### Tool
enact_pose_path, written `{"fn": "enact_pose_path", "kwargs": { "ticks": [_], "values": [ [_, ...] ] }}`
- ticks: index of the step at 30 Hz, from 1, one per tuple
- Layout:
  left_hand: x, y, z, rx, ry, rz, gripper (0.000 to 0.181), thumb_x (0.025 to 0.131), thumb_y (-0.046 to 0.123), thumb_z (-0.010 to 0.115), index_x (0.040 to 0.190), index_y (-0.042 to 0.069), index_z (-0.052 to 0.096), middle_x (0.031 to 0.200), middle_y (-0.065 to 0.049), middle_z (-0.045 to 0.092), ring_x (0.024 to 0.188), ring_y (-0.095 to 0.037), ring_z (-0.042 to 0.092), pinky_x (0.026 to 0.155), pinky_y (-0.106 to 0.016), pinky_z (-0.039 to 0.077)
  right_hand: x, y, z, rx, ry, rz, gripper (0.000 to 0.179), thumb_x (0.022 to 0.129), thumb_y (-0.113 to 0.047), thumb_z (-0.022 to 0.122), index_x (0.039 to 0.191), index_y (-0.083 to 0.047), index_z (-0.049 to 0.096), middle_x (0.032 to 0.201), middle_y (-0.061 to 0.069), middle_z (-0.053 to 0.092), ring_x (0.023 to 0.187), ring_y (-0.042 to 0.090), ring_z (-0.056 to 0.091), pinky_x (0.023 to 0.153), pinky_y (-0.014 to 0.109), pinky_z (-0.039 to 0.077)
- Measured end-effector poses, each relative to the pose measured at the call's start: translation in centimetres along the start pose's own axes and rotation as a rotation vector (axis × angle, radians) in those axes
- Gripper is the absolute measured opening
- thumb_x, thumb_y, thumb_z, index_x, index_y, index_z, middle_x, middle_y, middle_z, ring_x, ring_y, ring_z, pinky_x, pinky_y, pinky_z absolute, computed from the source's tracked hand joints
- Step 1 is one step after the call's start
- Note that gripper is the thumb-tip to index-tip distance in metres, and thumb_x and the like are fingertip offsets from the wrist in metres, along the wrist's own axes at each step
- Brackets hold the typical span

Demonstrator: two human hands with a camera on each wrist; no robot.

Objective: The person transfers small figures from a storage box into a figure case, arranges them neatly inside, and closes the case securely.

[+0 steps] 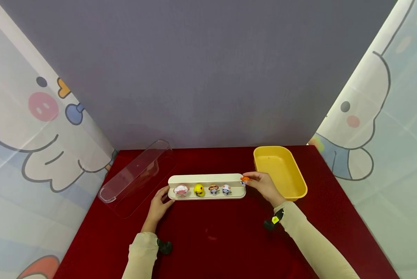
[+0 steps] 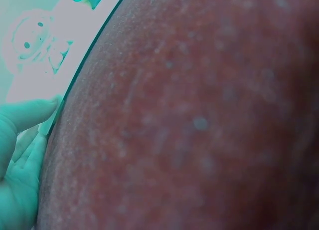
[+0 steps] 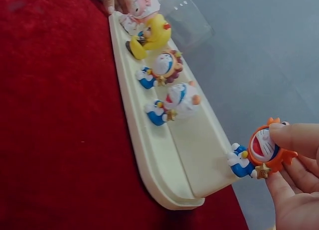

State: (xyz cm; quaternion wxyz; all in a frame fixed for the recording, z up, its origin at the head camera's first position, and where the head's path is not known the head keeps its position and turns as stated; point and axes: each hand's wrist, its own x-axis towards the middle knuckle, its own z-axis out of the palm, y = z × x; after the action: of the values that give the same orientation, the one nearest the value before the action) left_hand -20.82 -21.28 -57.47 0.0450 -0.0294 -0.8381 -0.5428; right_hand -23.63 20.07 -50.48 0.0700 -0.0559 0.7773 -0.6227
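A long cream display stand (image 1: 205,178) with a raised back step lies on the red cloth. My left hand (image 1: 157,208) grips its left end, thumb at the front edge. On the stand's lower step sit a pink-and-white figurine (image 1: 181,190), a yellow one (image 1: 199,190), a blue-and-white one with a brown ruffled hood (image 1: 213,189), and a blue-and-white one with a white hood (image 1: 226,189). Between thumb and fingers, my right hand (image 1: 265,187) pinches a blue-and-white figurine in an orange costume (image 3: 262,149), holding a gold star. It hovers by the stand's right end.
A yellow tray (image 1: 297,170) stands to the right, just behind my right hand. At the left lies a clear plastic cover (image 1: 135,172), slanted on the red cloth (image 1: 208,240). A grey wall (image 1: 208,77) rises behind the table, with printed curtains on both sides.
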Motion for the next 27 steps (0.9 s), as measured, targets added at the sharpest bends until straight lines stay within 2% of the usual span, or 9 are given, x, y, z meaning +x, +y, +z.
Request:
{"fn": "enact_pose_path", "kwargs": {
  "ticks": [5,9,13,19,27],
  "values": [
    [0.0,0.0,0.1,-0.012,0.003,0.015,0.062,0.078,-0.007,0.072,0.134,-0.007,0.046,0.137,-0.025,0.042,0.125,-0.04,0.043,0.105,-0.047,0.04,-0.3,0.5,0.4,-0.063,0.016,-0.01,0.032,0.086,-0.007,0.067,0.116,0.004,0.064,0.115,0.016,0.066,0.101,0.017,0.06,0.083,0.015,0.05],
    [0.0,0.0,0.1,-0.014,0.005,0.024,0.063,0.077,-0.007,0.072,0.134,-0.007,0.046,0.137,-0.026,0.042,0.125,-0.04,0.043,0.105,-0.048,0.04,-0.6,0.7,1.0,-0.058,0.021,-0.03,0.03,0.086,-0.004,0.067,0.114,0.006,0.065,0.115,0.018,0.065,0.101,0.018,0.06,0.081,0.014,0.051],
    [0.0,0.0,0.0,-0.014,0.004,0.03,0.063,0.077,-0.008,0.072,0.134,-0.007,0.046,0.137,-0.026,0.042,0.126,-0.04,0.043,0.105,-0.047,0.04,-1.0,1.0,1.6,-0.048,0.037,-0.053,0.027,0.084,-0.002,0.068,0.11,0.005,0.067,0.113,0.02,0.065,0.097,0.011,0.059,0.077,0.011,0.05],
    [0.1,0.0,0.0,-0.018,0.004,0.042,0.063,0.076,-0.009,0.072,0.134,-0.008,0.046,0.136,-0.026,0.042,0.126,-0.04,0.042,0.105,-0.047,0.04,-1.2,1.7,2.3,0.018,0.054,-0.107,0.027,0.083,0.0,0.069,0.108,0.009,0.066,0.113,0.025,0.063,0.097,0.005,0.059,0.08,0.01,0.051],
    [0.0,-0.1,0.0,-0.022,-0.003,0.025,0.063,0.077,-0.009,0.071,0.135,-0.008,0.045,0.137,-0.026,0.041,0.127,-0.04,0.042,0.106,-0.045,0.039,-1.6,2.2,3.3,0.008,0.074,-0.106,0.026,0.083,0.003,0.068,0.108,0.009,0.067,0.115,0.024,0.062,0.103,0.012,0.059,0.079,0.009,0.05]
  ]
}}
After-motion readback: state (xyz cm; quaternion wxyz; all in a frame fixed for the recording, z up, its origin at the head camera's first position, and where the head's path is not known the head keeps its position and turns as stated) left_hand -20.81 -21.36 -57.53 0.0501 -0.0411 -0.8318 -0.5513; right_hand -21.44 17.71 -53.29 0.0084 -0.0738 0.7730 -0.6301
